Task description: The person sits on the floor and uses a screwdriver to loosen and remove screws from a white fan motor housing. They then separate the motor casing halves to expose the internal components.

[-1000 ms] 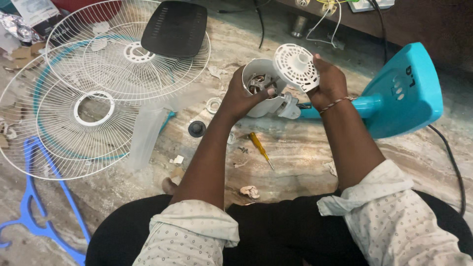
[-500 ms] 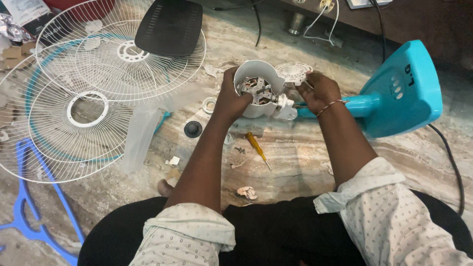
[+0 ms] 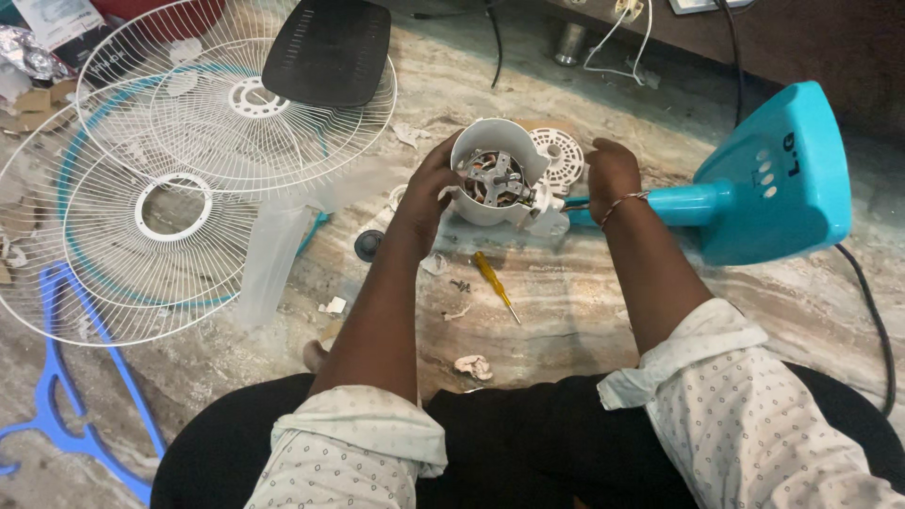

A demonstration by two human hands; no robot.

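My left hand point(image 3: 424, 188) grips the side of a white fan motor housing point(image 3: 495, 137), whose open face shows the metal motor point(image 3: 495, 179). The housing sits on the teal neck of a fan stand point(image 3: 679, 203) lying on the floor. My right hand point(image 3: 613, 174) is just right of the housing, its curled fingers on the rim of a round white vented cover point(image 3: 558, 155) that rests on the floor behind the housing. A bangle is on my right wrist.
The teal fan base point(image 3: 773, 179) lies at right with a black cable point(image 3: 872, 302). Two white wire guards point(image 3: 170, 217) point(image 3: 236, 94), a black panel point(image 3: 330, 52) and a translucent blade point(image 3: 273, 254) lie at left. A yellow screwdriver point(image 3: 490, 278), screws point(image 3: 460, 285) and a blue hanger point(image 3: 66, 415) are nearby.
My right hand has lowered the vented cover from above the housing down to the floor behind it. My left hand has stayed on the housing, and the motor is now uncovered.
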